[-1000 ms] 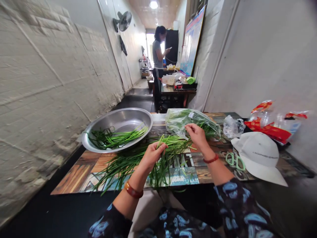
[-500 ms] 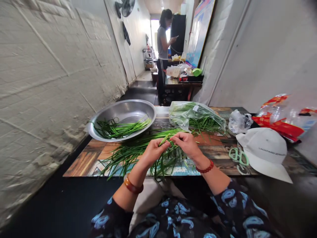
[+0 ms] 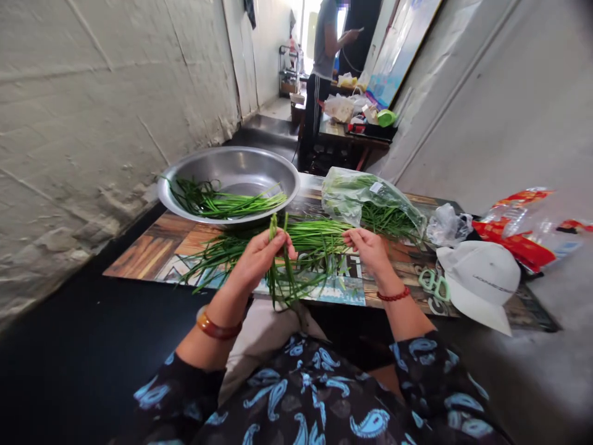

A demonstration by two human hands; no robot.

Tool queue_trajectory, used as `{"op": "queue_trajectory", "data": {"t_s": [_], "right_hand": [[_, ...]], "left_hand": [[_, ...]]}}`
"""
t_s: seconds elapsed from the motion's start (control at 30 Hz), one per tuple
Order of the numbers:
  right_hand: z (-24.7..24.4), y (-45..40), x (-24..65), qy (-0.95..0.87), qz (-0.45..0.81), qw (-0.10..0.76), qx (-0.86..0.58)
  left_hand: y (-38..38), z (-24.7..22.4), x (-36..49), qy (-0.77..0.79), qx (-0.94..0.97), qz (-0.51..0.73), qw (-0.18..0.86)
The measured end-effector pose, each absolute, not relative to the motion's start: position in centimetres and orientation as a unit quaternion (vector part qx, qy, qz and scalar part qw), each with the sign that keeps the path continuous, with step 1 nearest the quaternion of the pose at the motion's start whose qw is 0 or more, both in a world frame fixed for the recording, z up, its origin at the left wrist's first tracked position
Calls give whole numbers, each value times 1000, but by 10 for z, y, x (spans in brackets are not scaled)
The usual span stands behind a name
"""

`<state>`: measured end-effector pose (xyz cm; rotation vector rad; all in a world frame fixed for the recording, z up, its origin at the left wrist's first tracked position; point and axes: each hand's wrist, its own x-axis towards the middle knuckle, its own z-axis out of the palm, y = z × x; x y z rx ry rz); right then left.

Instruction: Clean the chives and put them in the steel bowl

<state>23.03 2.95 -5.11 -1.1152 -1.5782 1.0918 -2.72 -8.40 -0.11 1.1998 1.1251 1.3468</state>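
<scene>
My left hand is closed around a small bunch of garlic chives, stem ends up and leaves hanging down over the table's front edge. Behind it, a loose pile of garlic chives lies across the table. My right hand is at the right end of that pile, thumb and fingers pinched together; what is between them, if anything, is too small to make out. A steel basin at the back left holds more chives. Beyond the pile sits a clear plastic bag with chives in it.
On the right of the wood-patterned table lie green-handled scissors, a white cap, a crumpled plastic bag and red-and-clear packaging. A person stands beside a cluttered table further back. A wall runs along the left.
My hands, together at the stems before, have moved apart: the left went left with the bunch, the right went right to the pile's end. The view has tilted down.
</scene>
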Motion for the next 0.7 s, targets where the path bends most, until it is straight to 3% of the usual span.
{"op": "queue_trajectory", "data": {"t_s": [0.17,0.3,0.5,0.7], "right_hand": [[-73,56,215,-788,245,381,-416],[-85,78,212,-836,128,310,-435],[-84,79,213,-843,44,262,-468],[-56,79,224,-826,93,346,-435]], "left_hand": [[-101,51,-58,398,411,667,478],[-113,71,-67,387,383,687,482],[-92,20,-44,439,412,591,537],[-53,-6,-21,474,426,558,531]]}}
